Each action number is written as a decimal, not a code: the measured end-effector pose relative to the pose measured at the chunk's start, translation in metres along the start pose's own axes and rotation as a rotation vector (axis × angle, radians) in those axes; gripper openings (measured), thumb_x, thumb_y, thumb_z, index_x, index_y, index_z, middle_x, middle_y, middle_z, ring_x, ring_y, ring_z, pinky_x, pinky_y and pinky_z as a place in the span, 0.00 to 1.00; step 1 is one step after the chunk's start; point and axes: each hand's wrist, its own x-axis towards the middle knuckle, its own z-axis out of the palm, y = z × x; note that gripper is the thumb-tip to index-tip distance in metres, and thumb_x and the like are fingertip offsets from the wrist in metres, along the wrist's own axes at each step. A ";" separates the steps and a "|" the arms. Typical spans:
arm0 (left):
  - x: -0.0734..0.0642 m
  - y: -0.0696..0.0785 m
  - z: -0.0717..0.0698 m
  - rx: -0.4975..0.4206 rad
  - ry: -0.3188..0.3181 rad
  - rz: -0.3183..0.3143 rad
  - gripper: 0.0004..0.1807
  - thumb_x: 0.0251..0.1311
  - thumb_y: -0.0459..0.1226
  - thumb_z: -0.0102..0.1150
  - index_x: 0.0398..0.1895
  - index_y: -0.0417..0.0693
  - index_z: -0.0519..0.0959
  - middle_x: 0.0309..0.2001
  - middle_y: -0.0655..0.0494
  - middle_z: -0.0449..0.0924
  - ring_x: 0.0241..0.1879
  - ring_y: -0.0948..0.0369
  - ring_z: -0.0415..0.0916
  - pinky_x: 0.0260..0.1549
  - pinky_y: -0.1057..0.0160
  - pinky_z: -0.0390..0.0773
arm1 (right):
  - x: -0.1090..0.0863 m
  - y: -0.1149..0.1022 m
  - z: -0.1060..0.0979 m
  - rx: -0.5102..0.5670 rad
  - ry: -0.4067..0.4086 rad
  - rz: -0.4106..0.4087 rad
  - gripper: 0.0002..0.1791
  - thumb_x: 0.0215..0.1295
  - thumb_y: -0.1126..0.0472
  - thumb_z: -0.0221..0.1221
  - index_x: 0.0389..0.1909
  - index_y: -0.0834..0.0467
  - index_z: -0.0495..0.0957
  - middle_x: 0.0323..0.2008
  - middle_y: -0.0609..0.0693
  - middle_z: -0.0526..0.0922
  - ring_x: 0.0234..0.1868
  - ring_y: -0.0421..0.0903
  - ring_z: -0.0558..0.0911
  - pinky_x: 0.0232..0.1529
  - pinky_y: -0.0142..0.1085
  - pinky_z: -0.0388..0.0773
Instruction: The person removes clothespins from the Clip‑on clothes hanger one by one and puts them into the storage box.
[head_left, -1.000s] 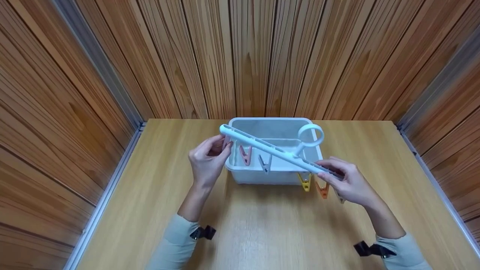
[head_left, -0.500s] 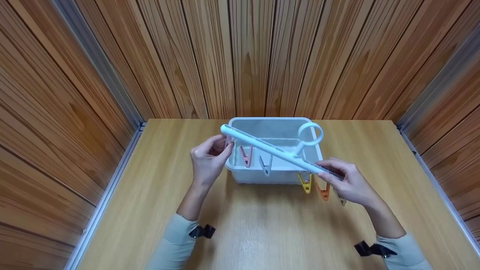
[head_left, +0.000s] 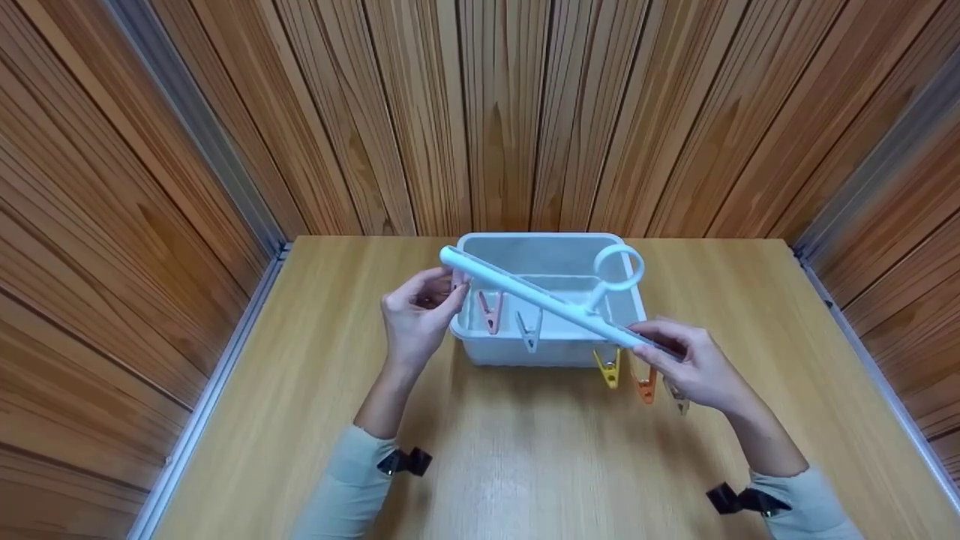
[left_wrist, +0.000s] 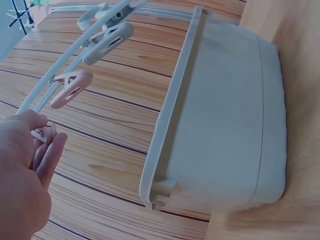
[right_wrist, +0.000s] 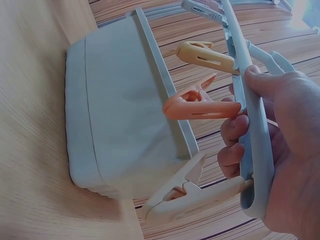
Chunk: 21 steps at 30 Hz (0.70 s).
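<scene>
A light-blue clip hanger [head_left: 540, 298] with a ring hook [head_left: 619, 268] is held slanting over a basin, its left end higher. My right hand [head_left: 694, 367] grips the bar near its lower end, thumb along one side, fingers curled round the other. At the upper end my left hand [head_left: 416, 319] pinches a pale pink clip [left_wrist: 44, 133] between thumb and fingers, which hide most of it. Along the bar hang another pink clip [head_left: 492, 324], a grey clip [head_left: 531, 343], a yellow clip [head_left: 611, 377], an orange clip [right_wrist: 200, 109] and a beige clip [right_wrist: 197, 202].
The pale blue-grey basin [head_left: 540, 355] stands on the wooden table [head_left: 525, 465] behind and below the hanger. Wood-plank walls [head_left: 495, 112] rise at the back and both sides, with metal rails [head_left: 202, 427] along the side edges. Each wrist wears a black camera mount [head_left: 405, 461].
The hanger has rolled slightly in my hands, and the orange and beige clips hang a little lower. My left hand has shifted slightly right, still pinching the pink clip.
</scene>
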 end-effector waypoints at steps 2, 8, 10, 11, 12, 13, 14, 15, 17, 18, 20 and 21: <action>0.001 0.000 0.001 -0.014 0.013 -0.017 0.12 0.68 0.31 0.79 0.52 0.38 0.92 0.40 0.42 0.96 0.34 0.68 0.89 0.37 0.72 0.87 | 0.001 0.001 0.002 0.010 -0.003 -0.005 0.15 0.77 0.77 0.62 0.58 0.65 0.87 0.38 0.45 0.85 0.29 0.38 0.78 0.27 0.29 0.78; 0.003 -0.001 -0.002 -0.081 -0.008 -0.085 0.13 0.67 0.29 0.79 0.52 0.35 0.91 0.39 0.37 0.94 0.31 0.70 0.88 0.34 0.71 0.88 | 0.001 0.003 0.005 0.025 -0.012 -0.032 0.16 0.77 0.79 0.61 0.59 0.66 0.87 0.38 0.45 0.85 0.29 0.40 0.78 0.28 0.29 0.78; 0.004 -0.001 -0.004 -0.103 -0.033 -0.116 0.13 0.67 0.29 0.78 0.53 0.35 0.91 0.39 0.36 0.94 0.31 0.69 0.88 0.34 0.71 0.88 | 0.001 0.003 0.005 0.024 -0.011 -0.033 0.16 0.76 0.79 0.61 0.59 0.66 0.87 0.38 0.46 0.85 0.30 0.40 0.79 0.29 0.29 0.78; 0.004 -0.001 -0.005 -0.113 -0.044 -0.132 0.14 0.67 0.28 0.78 0.53 0.35 0.91 0.39 0.36 0.93 0.31 0.68 0.88 0.34 0.70 0.88 | 0.001 0.003 0.006 0.023 -0.011 -0.033 0.16 0.77 0.79 0.61 0.58 0.66 0.87 0.37 0.47 0.85 0.30 0.41 0.79 0.29 0.29 0.79; 0.005 0.000 -0.006 -0.121 -0.054 -0.149 0.14 0.67 0.28 0.78 0.54 0.35 0.91 0.39 0.37 0.93 0.31 0.68 0.88 0.33 0.70 0.88 | 0.001 0.004 0.006 0.021 -0.011 -0.031 0.16 0.77 0.79 0.61 0.58 0.66 0.87 0.37 0.48 0.85 0.30 0.41 0.79 0.29 0.29 0.79; 0.005 0.000 -0.007 -0.125 -0.063 -0.164 0.14 0.67 0.28 0.78 0.54 0.35 0.91 0.39 0.39 0.94 0.31 0.67 0.88 0.33 0.70 0.88 | 0.001 0.003 0.006 0.021 -0.012 -0.029 0.16 0.77 0.78 0.61 0.58 0.66 0.87 0.37 0.49 0.85 0.30 0.41 0.79 0.29 0.29 0.79; 0.005 0.000 -0.008 -0.137 -0.072 -0.180 0.14 0.67 0.28 0.77 0.55 0.35 0.91 0.38 0.41 0.94 0.31 0.67 0.88 0.33 0.70 0.88 | 0.001 0.003 0.006 0.021 -0.012 -0.027 0.15 0.77 0.78 0.61 0.58 0.66 0.87 0.37 0.51 0.85 0.30 0.42 0.79 0.29 0.29 0.79; 0.006 0.000 -0.008 -0.151 -0.079 -0.195 0.14 0.68 0.28 0.77 0.55 0.34 0.90 0.38 0.43 0.94 0.31 0.66 0.88 0.33 0.69 0.89 | 0.001 0.003 0.006 0.023 -0.016 -0.024 0.15 0.77 0.78 0.61 0.58 0.66 0.87 0.37 0.51 0.85 0.30 0.42 0.79 0.30 0.29 0.80; 0.006 0.000 -0.009 -0.190 -0.085 -0.218 0.15 0.68 0.26 0.76 0.56 0.32 0.90 0.37 0.48 0.95 0.31 0.66 0.89 0.32 0.68 0.90 | 0.001 0.002 0.006 0.027 -0.022 -0.017 0.15 0.77 0.78 0.61 0.59 0.66 0.87 0.37 0.51 0.86 0.30 0.41 0.80 0.30 0.30 0.80; 0.006 0.000 -0.008 -0.208 -0.085 -0.225 0.15 0.68 0.26 0.76 0.56 0.31 0.89 0.37 0.50 0.95 0.30 0.66 0.89 0.32 0.67 0.91 | 0.002 0.002 0.007 0.030 -0.024 -0.012 0.14 0.77 0.77 0.61 0.59 0.67 0.86 0.38 0.49 0.86 0.31 0.41 0.80 0.30 0.29 0.80; 0.007 -0.001 -0.008 -0.238 -0.081 -0.230 0.16 0.66 0.24 0.76 0.56 0.29 0.89 0.36 0.53 0.95 0.30 0.66 0.89 0.32 0.66 0.91 | 0.002 0.001 0.007 0.035 -0.023 0.000 0.14 0.78 0.77 0.61 0.59 0.67 0.86 0.39 0.45 0.87 0.32 0.39 0.81 0.31 0.29 0.81; 0.007 -0.001 -0.008 -0.238 -0.076 -0.227 0.16 0.66 0.24 0.76 0.56 0.29 0.89 0.36 0.54 0.95 0.30 0.67 0.89 0.32 0.67 0.91 | 0.002 0.001 0.007 0.037 -0.023 0.007 0.14 0.78 0.77 0.62 0.59 0.67 0.86 0.40 0.43 0.87 0.33 0.39 0.81 0.32 0.29 0.81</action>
